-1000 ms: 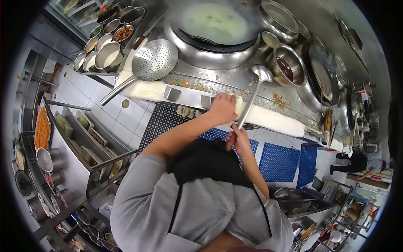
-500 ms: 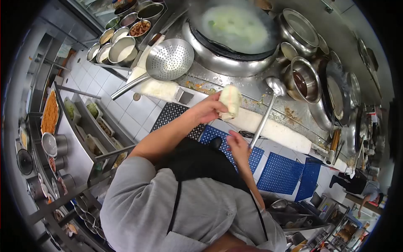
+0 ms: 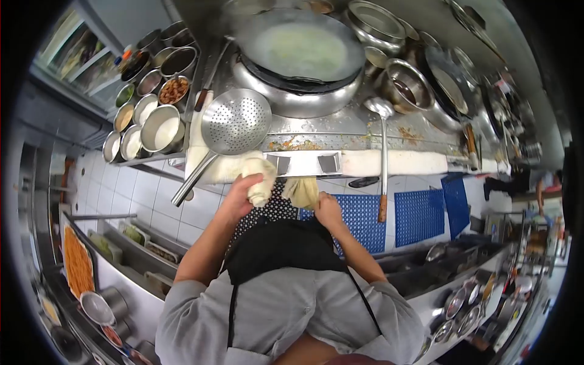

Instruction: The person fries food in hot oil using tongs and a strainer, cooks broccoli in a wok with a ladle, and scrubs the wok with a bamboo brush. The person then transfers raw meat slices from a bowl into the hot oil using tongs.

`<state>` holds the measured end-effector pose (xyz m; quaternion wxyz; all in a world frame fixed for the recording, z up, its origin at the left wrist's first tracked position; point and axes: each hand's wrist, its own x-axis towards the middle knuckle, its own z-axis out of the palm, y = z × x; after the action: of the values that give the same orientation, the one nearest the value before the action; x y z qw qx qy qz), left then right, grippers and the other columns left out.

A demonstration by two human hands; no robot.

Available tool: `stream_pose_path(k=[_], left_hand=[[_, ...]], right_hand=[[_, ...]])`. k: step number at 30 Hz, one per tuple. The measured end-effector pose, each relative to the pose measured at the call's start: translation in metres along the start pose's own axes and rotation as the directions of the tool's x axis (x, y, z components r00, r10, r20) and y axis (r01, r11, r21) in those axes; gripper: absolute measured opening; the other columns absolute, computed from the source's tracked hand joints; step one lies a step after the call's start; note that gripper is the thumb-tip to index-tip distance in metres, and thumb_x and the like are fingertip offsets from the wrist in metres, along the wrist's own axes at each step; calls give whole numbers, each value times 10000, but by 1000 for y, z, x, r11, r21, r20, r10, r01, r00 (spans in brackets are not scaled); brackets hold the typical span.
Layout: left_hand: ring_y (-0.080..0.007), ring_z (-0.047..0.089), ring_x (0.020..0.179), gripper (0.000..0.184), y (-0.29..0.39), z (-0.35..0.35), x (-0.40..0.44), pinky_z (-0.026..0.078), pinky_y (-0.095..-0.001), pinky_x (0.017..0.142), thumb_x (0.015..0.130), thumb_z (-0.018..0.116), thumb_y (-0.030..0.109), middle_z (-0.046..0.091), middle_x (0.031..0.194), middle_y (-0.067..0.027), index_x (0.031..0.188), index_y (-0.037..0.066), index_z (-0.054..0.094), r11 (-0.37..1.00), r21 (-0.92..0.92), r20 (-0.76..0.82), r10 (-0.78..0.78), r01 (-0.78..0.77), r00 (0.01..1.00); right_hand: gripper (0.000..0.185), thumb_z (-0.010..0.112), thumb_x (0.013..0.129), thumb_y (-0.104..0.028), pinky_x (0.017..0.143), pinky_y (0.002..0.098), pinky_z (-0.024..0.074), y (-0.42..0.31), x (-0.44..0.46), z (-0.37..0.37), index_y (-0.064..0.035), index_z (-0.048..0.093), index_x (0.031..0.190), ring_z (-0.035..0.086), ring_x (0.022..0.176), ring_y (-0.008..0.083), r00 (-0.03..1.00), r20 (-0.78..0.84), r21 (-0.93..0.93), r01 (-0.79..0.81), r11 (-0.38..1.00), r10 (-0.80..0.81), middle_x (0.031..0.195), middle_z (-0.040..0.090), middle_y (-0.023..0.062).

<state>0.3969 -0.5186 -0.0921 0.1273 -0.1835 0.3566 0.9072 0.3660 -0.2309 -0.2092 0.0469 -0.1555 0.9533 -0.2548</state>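
My left hand grips a bunched pale cloth at the front edge of the range. Close by on the right, my right hand pinches a yellowish cloth that hangs at the edge. Behind the left hand lies a perforated strainer, its handle sticking out over the edge. To the right a ladle rests bowl up on the range, with its wooden handle end past the edge. A wok with steaming, pale greenish liquid sits on its ring behind both hands.
Metal pots with ingredients stand at the left. A steel bowl with dark sauce is at the back right. White padding runs along the range edge. Blue mats cover the floor. A person in dark trousers stands far right.
My left hand has moved left with the pale cloth. My right hand has left the ladle's handle area and now holds the yellowish cloth. The view has turned.
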Motion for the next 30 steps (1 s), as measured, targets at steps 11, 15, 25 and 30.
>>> stream_pose_path(k=[11, 15, 25, 30], left_hand=[[-277, 652, 914, 534, 47, -24, -9, 522, -354, 811, 773, 733, 204, 638, 1087, -158, 1197, -55, 535, 895, 368, 0, 273, -253, 962], [-421, 524, 1141, 568, 83, -29, -33, 437, -428, 957, 721, 751, 324, 568, 1229, -240, 1101, -72, 606, 13, 981, 139, 660, -196, 738], [-390, 486, 1159, 512, 84, -66, -70, 409, -593, 902, 655, 702, 411, 544, 1227, -191, 1080, 126, 681, -345, 785, -331, 470, 516, 818], [-382, 500, 1150, 495, 82, -74, -76, 399, -579, 917, 626, 725, 347, 540, 1231, -191, 1045, 90, 669, -362, 798, -179, 622, 482, 762]], right_hand=[[284, 619, 778, -121, 772, 510, 474, 106, 14, -126, 29, 572, 1014, 582, 832, 476, 837, -303, -60, -494, 868, 455, 952, 625, 254], [182, 604, 843, -95, 484, 391, 481, 89, -6, -128, 12, 555, 982, 572, 509, 267, 839, -238, 351, -396, 849, 490, 649, 578, 130], [208, 548, 861, -68, 335, 313, 389, -57, 159, -233, 15, 546, 1051, 503, 383, 152, 989, -7, 724, -97, 682, 148, 572, 510, 39], [92, 531, 796, -24, 374, 378, 435, -65, 289, -221, 55, 563, 832, 554, 428, 227, 987, 10, 439, -146, 886, 157, 588, 576, 135]])
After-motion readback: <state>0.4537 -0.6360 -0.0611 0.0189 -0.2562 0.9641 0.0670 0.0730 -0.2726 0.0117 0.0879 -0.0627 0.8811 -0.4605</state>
